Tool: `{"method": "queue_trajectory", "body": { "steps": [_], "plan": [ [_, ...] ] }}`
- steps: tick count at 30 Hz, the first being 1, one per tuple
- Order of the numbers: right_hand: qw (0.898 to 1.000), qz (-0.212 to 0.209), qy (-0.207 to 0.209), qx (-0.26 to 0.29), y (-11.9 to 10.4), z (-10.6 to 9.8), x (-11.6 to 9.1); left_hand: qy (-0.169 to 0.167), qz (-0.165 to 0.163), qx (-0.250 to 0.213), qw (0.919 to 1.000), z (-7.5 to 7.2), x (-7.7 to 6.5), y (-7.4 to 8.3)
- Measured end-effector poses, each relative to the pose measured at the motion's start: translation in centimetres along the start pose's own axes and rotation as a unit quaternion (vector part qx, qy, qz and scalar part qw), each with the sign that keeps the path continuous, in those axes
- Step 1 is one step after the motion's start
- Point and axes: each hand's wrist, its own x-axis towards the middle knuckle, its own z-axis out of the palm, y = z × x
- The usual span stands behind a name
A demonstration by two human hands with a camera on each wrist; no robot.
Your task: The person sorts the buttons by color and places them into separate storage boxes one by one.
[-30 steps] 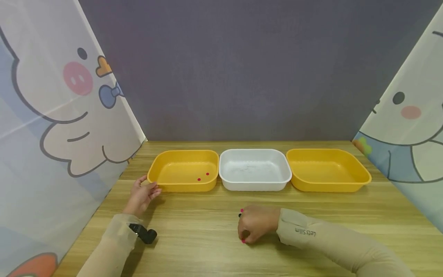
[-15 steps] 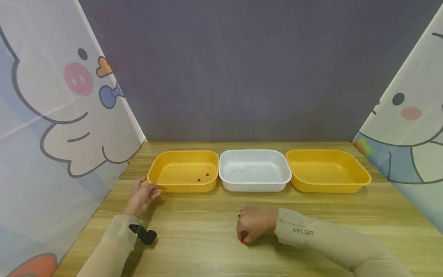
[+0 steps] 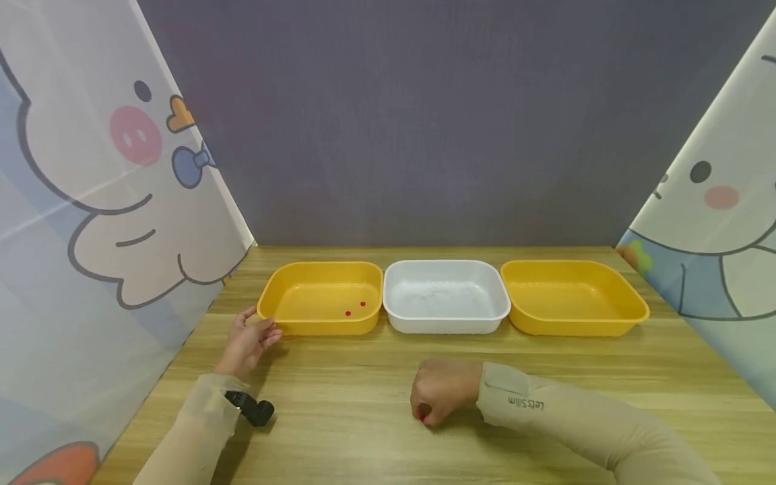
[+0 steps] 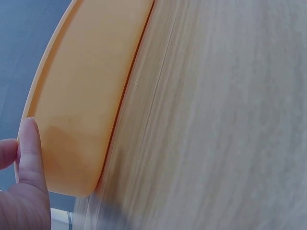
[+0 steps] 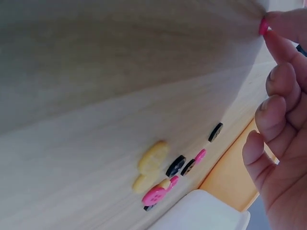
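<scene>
The table (image 3: 339,404) looks like wood with stripes; its far edge meets a dark gray wall (image 3: 448,121); cartoon cloths stand along its sides, a left cloth (image 3: 121,236) and a right cloth (image 3: 721,269); three trays sit in a row by the far edge: a left yellow tray (image 3: 330,328) near the far left corner, a white tray (image 3: 448,326) in the middle, a right yellow tray (image 3: 576,327) near the far right corner; two small red bits (image 3: 348,313) lie in the left one, toward its near right corner; the left hand (image 3: 248,340) holds that tray's near left corner between thumb and fingers; the right hand (image 3: 445,391) is in front of the white tray, mid-table, its thumb and pointing finger pinching a pink button (image 5: 263,26) low down; I can't tell if it touches the wood; yellow buttons (image 5: 153,157), black buttons (image 5: 176,166) and more pink ones (image 5: 154,196) lie bunched on the table, apart from the fingertips.
</scene>
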Motion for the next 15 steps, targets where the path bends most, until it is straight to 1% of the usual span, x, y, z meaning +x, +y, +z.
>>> {"method": "queue_trajectory", "body": {
  "steps": [3,6,10,13,15],
  "plan": [
    [1.0,0.003,-0.005,-0.005,-0.03,-0.21,-0.01,0.001,0.002,0.0,1.0,-0.01,0.07,0.08],
    [0.999,0.022,-0.024,0.003,-0.13,-0.4,-0.11,0.001,0.003,0.001,1.0,-0.02,0.07,0.12],
    [0.998,0.05,-0.044,0.021,-0.19,-0.5,-0.23,0.003,0.004,0.004,1.0,-0.04,0.09,0.1],
    [0.997,0.058,-0.045,0.036,-0.05,-0.47,-0.33,0.003,0.004,0.004,1.0,-0.04,0.1,0.07],
    [0.995,0.064,-0.044,0.058,0.2,-0.44,-0.45,0.003,0.004,0.004,1.0,-0.04,0.11,0.07]
  ]
}}
